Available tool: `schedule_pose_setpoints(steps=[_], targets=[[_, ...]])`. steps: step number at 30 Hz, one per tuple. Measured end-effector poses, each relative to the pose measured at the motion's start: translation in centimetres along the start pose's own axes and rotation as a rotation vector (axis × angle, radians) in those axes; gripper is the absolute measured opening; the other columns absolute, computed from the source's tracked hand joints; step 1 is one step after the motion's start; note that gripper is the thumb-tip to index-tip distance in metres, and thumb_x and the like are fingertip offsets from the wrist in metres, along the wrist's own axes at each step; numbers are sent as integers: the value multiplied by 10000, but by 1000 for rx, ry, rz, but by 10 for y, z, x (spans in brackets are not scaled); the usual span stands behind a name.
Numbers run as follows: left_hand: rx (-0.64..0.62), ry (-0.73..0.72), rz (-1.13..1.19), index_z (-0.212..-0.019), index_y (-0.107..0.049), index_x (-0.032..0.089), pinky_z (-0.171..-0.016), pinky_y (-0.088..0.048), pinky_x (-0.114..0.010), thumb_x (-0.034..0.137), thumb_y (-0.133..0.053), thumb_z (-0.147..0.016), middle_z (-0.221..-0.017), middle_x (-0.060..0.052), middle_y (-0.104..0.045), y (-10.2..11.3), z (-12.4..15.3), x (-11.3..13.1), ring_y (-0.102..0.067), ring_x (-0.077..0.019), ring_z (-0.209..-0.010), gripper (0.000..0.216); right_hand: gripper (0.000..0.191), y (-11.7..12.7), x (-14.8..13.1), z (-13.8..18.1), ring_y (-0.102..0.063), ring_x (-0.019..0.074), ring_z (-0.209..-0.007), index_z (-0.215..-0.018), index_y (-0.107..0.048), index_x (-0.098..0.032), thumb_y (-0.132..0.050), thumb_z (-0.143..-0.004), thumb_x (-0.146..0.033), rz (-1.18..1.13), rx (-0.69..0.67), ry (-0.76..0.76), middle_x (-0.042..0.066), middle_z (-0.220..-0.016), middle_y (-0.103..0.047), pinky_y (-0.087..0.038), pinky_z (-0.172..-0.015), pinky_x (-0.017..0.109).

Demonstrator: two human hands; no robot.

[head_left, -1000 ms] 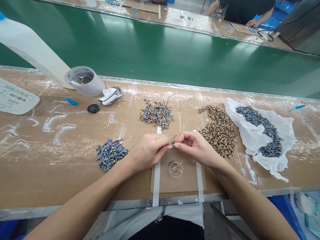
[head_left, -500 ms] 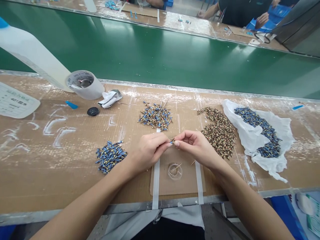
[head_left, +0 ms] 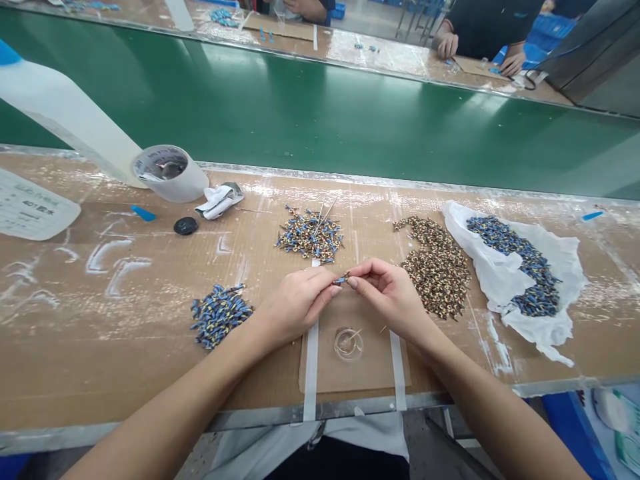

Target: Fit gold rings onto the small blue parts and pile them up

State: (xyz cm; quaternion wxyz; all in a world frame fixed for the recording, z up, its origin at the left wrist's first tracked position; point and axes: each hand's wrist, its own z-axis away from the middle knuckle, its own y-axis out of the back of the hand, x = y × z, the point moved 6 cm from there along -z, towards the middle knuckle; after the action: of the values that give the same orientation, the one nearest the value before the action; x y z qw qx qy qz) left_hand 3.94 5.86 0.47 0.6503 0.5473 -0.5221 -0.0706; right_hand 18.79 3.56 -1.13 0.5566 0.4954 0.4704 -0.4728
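the left hand (head_left: 295, 307) and right hand (head_left: 390, 293) pinch a small blue part (head_left: 342, 280) between their fingertips (too tiny to make out its detail). a blue pile (head_left: 219, 315) lies left of the left hand, a mixed pile (head_left: 309, 235) just beyond both hands, a brown pile (head_left: 437, 270) right of the right hand, and a clear dish (head_left: 349, 344) nearer the wrists.

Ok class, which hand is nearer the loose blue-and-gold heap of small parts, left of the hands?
Left. The left hand lies just to the right of the loose blue-and-gold heap; the right hand lies farther right, beyond the left hand.
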Motion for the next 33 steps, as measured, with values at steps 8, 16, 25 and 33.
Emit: schedule_pose_setpoints(steps=[8, 16, 25, 33], targets=[[18, -38, 0, -790, -514, 150, -634, -360, -277, 230, -351, -999, -747, -38, -555, -3, 0, 2, -510, -165, -692, 277, 161, -5, -2, 0, -655, 151, -769, -959, -643, -176, -632, -897, -324, -6, -89, 0, 42, -841, -688, -524, -708, 282], [4, -37, 112, -718, -422, 177, -603, -312, -261, 235, -357, -998, -660, 10, -474, -2, -1, 4, -435, -132, -612, 294, 366, -9, -12, 1, -534, 137, -658, -756, -536, -175, -357, -1026, -344, 381, -130, 225, 18, -700, -568, -398, -633, 268], [-20, -60, 123, -683, -370, 184, -629, -297, -282, 236, -343, -987, -628, 15, -445, -9, 0, 3, -416, -138, -601, 310, 337, -22, -12, 2, -400, 121, -583, -714, -383, -199, -332, -1030, -305, 487, -214, 302, -27, -644, -403, -296, -587, 255], [-9, -81, 83, -673, -407, 183, -655, -326, -305, 240, -338, -982, -634, -5, -501, -12, 2, 4, -451, -154, -618, 321, 333, -25, -11, 2, -392, 126, -581, -702, -307, -213, -327, -1027, -286, 538, -241, 320, -28, -635, -382, -280, -579, 258]])
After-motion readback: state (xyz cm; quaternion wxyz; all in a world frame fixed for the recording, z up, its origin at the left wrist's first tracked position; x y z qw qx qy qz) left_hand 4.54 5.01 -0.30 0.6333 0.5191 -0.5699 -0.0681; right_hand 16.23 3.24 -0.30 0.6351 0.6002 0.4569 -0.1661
